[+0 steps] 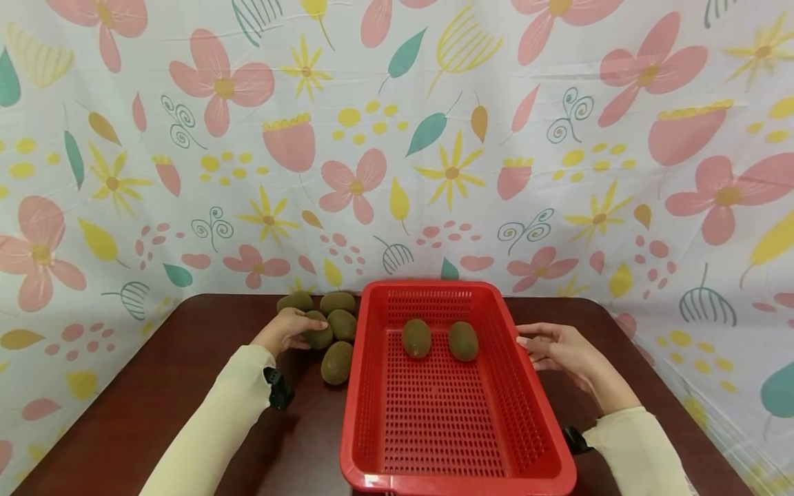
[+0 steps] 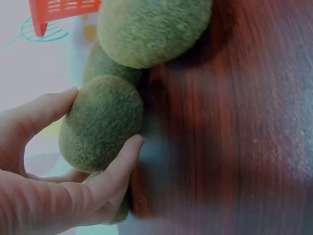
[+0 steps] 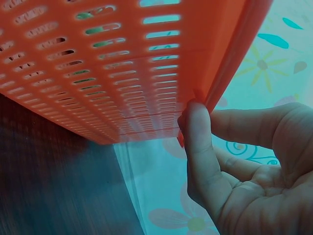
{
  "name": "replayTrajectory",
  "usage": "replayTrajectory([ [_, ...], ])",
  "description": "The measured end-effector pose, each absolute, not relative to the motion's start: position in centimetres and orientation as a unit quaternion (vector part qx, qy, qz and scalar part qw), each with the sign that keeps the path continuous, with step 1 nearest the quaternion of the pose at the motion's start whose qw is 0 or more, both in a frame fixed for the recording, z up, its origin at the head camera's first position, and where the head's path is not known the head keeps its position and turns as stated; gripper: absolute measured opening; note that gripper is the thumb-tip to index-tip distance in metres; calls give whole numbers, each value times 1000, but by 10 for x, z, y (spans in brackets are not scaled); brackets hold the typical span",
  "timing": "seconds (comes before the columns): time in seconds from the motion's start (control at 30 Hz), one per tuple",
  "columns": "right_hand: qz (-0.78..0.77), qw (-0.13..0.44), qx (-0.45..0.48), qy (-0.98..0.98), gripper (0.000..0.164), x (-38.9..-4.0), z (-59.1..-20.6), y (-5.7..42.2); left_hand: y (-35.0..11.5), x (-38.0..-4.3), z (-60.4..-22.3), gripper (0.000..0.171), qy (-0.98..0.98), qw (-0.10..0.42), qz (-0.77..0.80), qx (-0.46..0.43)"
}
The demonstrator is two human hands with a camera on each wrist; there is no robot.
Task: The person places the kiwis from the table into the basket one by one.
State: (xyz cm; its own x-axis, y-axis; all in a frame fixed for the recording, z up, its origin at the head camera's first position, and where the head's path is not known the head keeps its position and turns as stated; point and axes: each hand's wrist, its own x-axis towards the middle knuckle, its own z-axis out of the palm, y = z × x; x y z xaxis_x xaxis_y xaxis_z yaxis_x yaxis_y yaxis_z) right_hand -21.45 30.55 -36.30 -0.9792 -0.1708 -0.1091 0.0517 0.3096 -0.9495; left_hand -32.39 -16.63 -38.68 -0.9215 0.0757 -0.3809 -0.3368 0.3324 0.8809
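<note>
My left hand (image 1: 287, 332) grips a brown fuzzy kiwi (image 1: 318, 331) between thumb and fingers, among a cluster of kiwis left of the red basket. The left wrist view shows the thumb on one side of this kiwi (image 2: 101, 122) and fingers curled on the other. Another kiwi (image 1: 337, 363) lies nearer me, with others close behind. Across the basket, my right hand (image 1: 561, 351) pinches the rim of the red plastic basket (image 1: 366, 413). In the right wrist view, fingertips (image 3: 196, 115) meet the basket's edge from below. Two kiwis (image 1: 417, 338) lie inside, toward its far end.
The basket stands on a dark reddish-brown table (image 1: 124, 413). Behind the table hangs a white cloth (image 1: 397, 172) printed with flowers and leaves. Slotted side walls (image 3: 98, 58) surround the basket's perforated floor. A black band (image 1: 277, 388) is on the left wrist.
</note>
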Motion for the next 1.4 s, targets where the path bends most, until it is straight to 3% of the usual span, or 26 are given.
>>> replayTrajectory([
  [0.33, -578, 94, -32, 810, 59, -213, -362, 305, -161, -327, -367, 79, 784, 147, 596, -93],
  [0.77, -575, 96, -30, 812, 60, -212, -362, 307, -144, -324, -329, 85, 755, 146, 633, -91],
  [1.17, -582, 98, -26, 807, 59, -214, -358, 304, -102, -313, -285, 80, 742, 132, 657, -21],
  [1.4, -582, 102, -28, 806, 59, -214, -359, 305, -61, -307, -267, 66, 738, 144, 660, 15],
])
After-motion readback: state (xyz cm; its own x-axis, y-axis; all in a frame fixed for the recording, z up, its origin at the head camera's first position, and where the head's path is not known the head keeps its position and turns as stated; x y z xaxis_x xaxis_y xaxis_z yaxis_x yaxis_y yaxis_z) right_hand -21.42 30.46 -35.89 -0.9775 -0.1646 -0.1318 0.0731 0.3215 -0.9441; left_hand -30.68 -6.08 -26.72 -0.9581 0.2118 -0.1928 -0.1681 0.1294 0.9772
